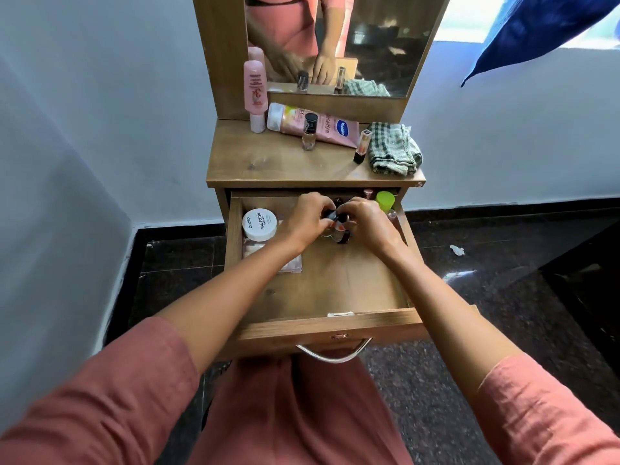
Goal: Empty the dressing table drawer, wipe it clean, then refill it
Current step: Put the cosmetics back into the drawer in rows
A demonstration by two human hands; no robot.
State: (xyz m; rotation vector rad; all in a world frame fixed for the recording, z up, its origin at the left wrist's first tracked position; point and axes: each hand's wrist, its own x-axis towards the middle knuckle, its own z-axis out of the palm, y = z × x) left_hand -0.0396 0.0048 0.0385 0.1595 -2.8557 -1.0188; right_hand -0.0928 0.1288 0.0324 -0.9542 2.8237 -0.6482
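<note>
Now left hand (307,220), right hand (367,224) meet inside drawer (335,290), both pinching small bottles (335,217) between them.

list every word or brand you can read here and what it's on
"zudio", "NAIL POLISH": white jar lid in the drawer; smaller line beneath too small.
"Vaseline": blue badge on the pink tube lying on the tabletop.
Upright pink bottle: lettering too blurred.

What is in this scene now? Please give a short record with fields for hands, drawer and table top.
left hand: grips small bottles in the drawer
right hand: grips the same bottles
drawer: open; holds white jar labelled NAIL POLISH, green-capped bottle
table top: pink bottle, Vaseline tube, nail polish bottle, checked cloth
</note>
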